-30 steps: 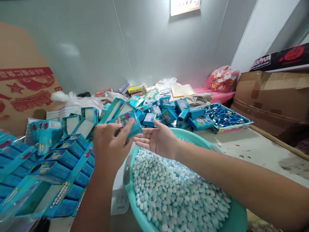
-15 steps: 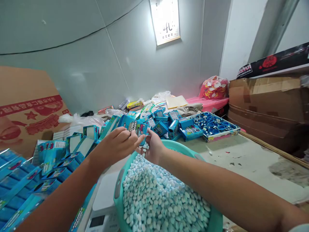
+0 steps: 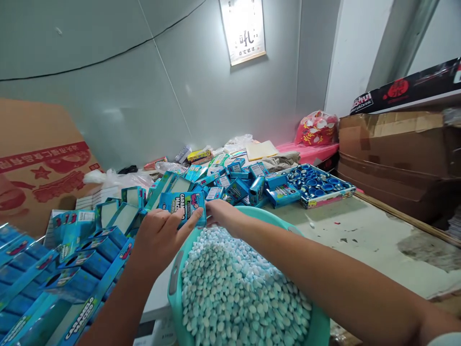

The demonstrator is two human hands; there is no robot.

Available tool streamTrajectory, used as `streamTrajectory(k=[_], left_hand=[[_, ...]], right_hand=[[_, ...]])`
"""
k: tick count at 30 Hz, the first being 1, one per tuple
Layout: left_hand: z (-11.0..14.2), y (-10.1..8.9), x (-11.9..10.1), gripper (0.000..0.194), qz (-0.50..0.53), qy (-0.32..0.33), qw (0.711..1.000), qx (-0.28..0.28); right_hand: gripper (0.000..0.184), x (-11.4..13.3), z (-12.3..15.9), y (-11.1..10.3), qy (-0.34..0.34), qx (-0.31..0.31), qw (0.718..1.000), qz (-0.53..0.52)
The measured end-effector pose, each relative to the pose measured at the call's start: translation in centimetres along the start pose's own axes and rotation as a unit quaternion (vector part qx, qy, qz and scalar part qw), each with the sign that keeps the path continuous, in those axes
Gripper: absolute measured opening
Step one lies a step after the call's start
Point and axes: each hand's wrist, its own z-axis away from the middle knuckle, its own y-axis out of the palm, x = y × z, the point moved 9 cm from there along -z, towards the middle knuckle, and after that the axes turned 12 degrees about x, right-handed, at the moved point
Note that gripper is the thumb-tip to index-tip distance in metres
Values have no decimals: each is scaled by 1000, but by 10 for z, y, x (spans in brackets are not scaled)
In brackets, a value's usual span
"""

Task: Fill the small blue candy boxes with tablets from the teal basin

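My left hand [image 3: 160, 233] is closed around a small blue candy box [image 3: 182, 204] with printed lettering, the index finger lying along its front. At the box's right end is my right hand [image 3: 222, 215], fingers curled in and partly hidden behind the box. Whether candies are in that palm cannot be seen now. Both hands are over the far left rim of a teal tub [image 3: 172, 293]. Pale blue and white oval candies [image 3: 237, 288] fill the tub in a large heap.
A white scale [image 3: 162, 331] stands left of the tub. Blue display cartons [image 3: 82, 259] crowd the left side. More small blue boxes [image 3: 237, 190] are piled behind the tub. A tray of shiny blue rings [image 3: 317, 185] sits right, before cardboard boxes [image 3: 392, 158].
My right palm first stretched out open, then cupped several candies by the box; now its fingers curl at the box's end. My left hand has turned the box and moved it slightly left.
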Motion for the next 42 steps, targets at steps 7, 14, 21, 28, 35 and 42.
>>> streamTrajectory(k=[7, 14, 21, 28, 35, 42], left_hand=[[-23, -9, -6, 39, -16, 110, 994, 3], [-37, -19, -3, 35, -41, 216, 975, -21], [-45, -19, -6, 28, -13, 178, 984, -8], [-40, 0, -2, 44, 3, 183, 983, 30], [-18, 9, -3, 43, 13, 170, 985, -9], [-13, 15, -6, 48, 7, 100, 994, 43]], right_hand=[[62, 11, 11, 28, -55, 57, 978, -191], [54, 11, 8, 27, -90, 72, 944, -309], [46, 5, 7, 28, -73, 60, 932, -349], [58, 3, 5, 23, -71, 37, 943, -323], [65, -2, 4, 19, -47, 8, 974, -221], [70, 1, 4, 15, -9, 0, 1000, -10]])
